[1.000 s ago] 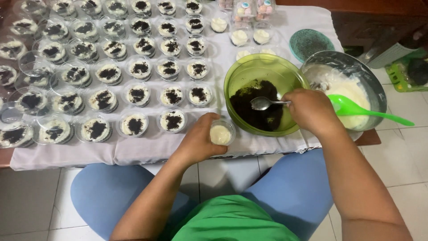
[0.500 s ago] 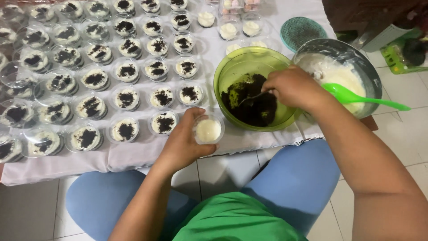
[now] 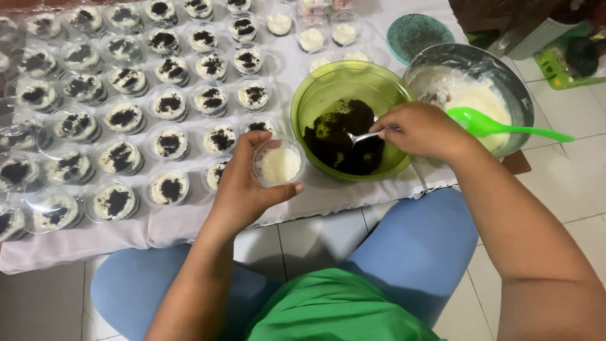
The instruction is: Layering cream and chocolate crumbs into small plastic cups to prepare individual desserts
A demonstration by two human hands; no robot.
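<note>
White cloth [image 3: 189,230] below; left hand [image 3: 243,186] grip wraps cream cup [image 3: 279,163]; right hand [image 3: 420,129] pinches spoon [image 3: 360,136] over green bowl [image 3: 315,95].

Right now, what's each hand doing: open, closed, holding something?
Left hand: closed around a small clear cup of white cream.
Right hand: closed on a metal spoon in the green bowl.

Rows of filled cups [image 3: 120,117] crowd the tabletop [image 3: 328,196] on the left; the green bowl [image 3: 350,88] and metal bowl [image 3: 499,76] block the right, leaving only the bare front edge.
</note>
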